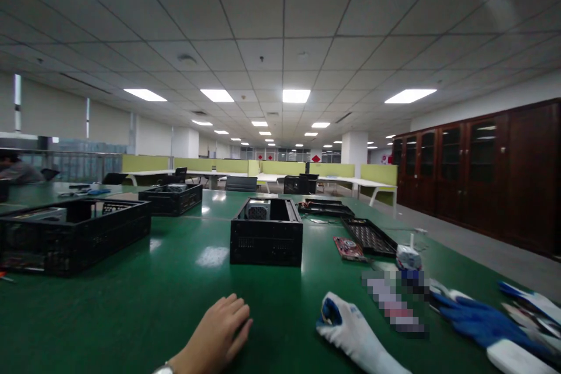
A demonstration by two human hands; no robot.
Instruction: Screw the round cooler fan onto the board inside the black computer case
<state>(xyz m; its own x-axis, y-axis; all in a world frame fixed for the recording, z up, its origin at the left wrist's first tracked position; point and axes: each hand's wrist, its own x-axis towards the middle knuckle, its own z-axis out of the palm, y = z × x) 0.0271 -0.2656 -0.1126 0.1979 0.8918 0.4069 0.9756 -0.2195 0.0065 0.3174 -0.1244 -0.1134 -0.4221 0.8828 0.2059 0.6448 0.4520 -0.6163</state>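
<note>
My left hand (220, 330) is bare and hovers over or rests on the green table, palm down. Its fingers are loosely bent, the thumb stands apart, and no object shows in it. My right hand (346, 327) wears a white knitted glove with a blue coating. Its fingers curl in toward the thumb, and whatever lies inside the curl, if anything, is hidden. Beyond both hands stands a black computer case (266, 241) with an open top. A silver power supply (258, 210) sits inside it.
More black cases (74, 239) stand on the green table (175, 304) at left. To the right lie a red circuit board (349, 248), a black case panel (370, 236), a white-and-blue container (409, 257) and blue-white gloves (486, 315). A person (20, 168) is at far left.
</note>
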